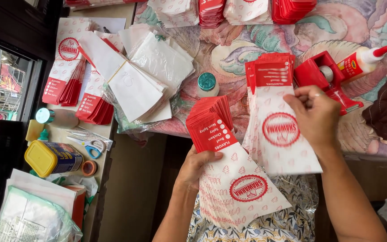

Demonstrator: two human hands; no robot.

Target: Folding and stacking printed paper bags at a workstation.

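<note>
**Two fans of red-and-white paper bags held over a crowded surface**

At the far left a yellow-lidded tin [50, 157] and blue-handled scissors [88, 146] are seen on a narrow shelf; beside them, stacks of plain white bags [137, 85] are piled on the patterned surface [229, 49]; a small green-capped jar [207, 84] stands just right of that pile. The lower fan of printed bags [234, 179] is gripped by the left hand [196, 165], fingers curled under it and thumb pressed on top at its red edge; the upper fan of printed bags [276, 121] is pinched at its right edge by the right hand [316, 116], fingers closed together; the two fans overlap near the middle. Behind the right hand a red tape dispenser [321, 74] is set, touched by a glue bottle [361, 61] lying tilted.
</note>
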